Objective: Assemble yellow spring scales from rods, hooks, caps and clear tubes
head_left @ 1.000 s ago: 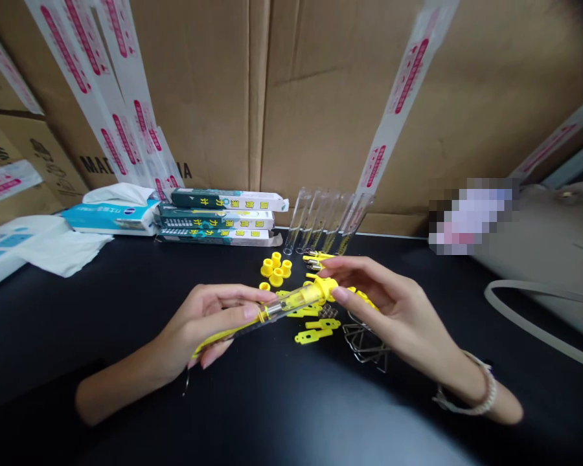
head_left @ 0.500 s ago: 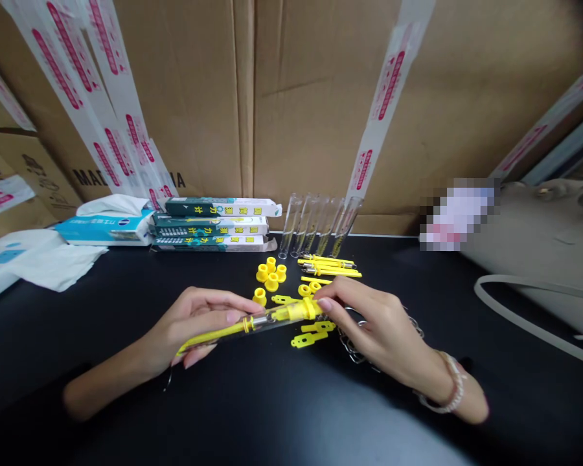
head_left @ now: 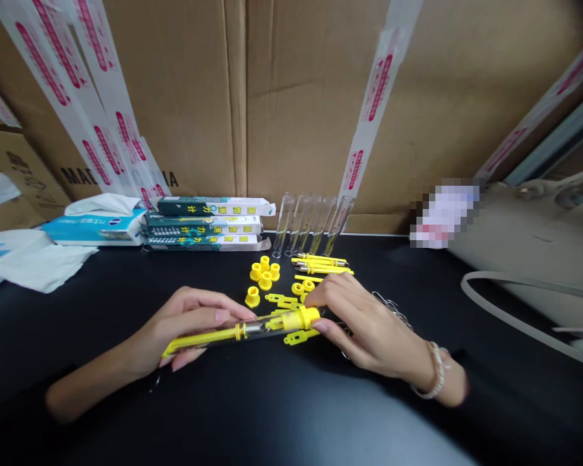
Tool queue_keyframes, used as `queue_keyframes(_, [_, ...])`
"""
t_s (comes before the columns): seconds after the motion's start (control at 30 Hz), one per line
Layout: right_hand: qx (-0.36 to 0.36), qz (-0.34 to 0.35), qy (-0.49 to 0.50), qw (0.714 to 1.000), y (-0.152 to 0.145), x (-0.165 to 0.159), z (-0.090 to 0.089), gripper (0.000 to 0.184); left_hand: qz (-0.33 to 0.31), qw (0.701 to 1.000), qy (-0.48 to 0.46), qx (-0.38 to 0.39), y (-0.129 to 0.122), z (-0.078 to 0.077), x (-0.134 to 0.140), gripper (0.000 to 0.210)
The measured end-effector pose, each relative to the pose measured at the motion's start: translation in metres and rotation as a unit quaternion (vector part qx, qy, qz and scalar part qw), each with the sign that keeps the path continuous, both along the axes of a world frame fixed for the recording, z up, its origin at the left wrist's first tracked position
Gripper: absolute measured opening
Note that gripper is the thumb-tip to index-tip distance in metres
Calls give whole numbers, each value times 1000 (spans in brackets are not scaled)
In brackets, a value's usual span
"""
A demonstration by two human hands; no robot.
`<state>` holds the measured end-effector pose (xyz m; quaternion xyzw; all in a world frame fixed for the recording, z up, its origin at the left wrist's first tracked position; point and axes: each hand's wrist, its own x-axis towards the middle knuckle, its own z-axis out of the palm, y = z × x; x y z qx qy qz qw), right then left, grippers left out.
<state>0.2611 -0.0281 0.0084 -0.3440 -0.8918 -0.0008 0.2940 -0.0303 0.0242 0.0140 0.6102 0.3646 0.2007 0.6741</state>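
A clear-tubed spring scale [head_left: 249,330] with yellow inner parts lies across both hands, its right end slightly higher. My left hand [head_left: 187,323] is closed round the tube's left part, where a yellow rod sticks out and a thin wire hook [head_left: 156,382] hangs. At the right end, my right hand [head_left: 362,323] pinches the yellow cap [head_left: 305,318] between thumb and fingers. Flat yellow tabs [head_left: 297,338] and yellow rings [head_left: 303,286] lie beside this hand, partly hidden by it. Wire hooks [head_left: 393,307] are heaped behind its knuckles.
Yellow flanged caps [head_left: 265,280] are grouped behind the tube. Several clear tubes [head_left: 304,223] stand upright near the cardboard wall [head_left: 296,142]. Yellow rods [head_left: 323,266] lie before them. Printed boxes [head_left: 204,225] and a tissue pack [head_left: 100,226] sit left, a grey bag [head_left: 529,239] right.
The view has shifted slightly, so everything sits a little further left. Both hands keep their hold on the spring scale, and the right fingers have shifted slightly at the cap.
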Motion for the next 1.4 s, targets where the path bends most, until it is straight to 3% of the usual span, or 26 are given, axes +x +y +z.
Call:
queue_keyframes(0.2, [2,-5,6,1000,-2,-2,-4,27,7,1000,10,2,-1,2,2,34])
queue_keyframes(0.43, [-36,49,-12,998,-4,3,-2,8,-1,1000,21,-21,-2,5,2,33])
queue_keyframes(0.6, [-29,26,-37,999,-1,2,-6,26,-12,1000,28,8,-1,2,2,35])
queue_keyframes(0.77, [-27,-4,33,999,0,-1,-10,19,-19,999,20,25,1,-3,2,40])
queue_keyframes(1.0, [-27,20,30,999,-2,1,-8,9,-5,1000,21,18,3,-3,4,40])
queue_keyframes(1.1, [-16,32,10,999,-1,1,-9,11,-13,1000,16,16,2,-3,5,40])
queue_keyframes(1.27, [-26,22,-22,999,0,1,-10,29,-21,1000,16,12,1,-3,4,38])
queue_keyframes(1.4, [-20,-4,1,1000,-1,0,-10,21,3,1000,14,6,2,-3,6,40])
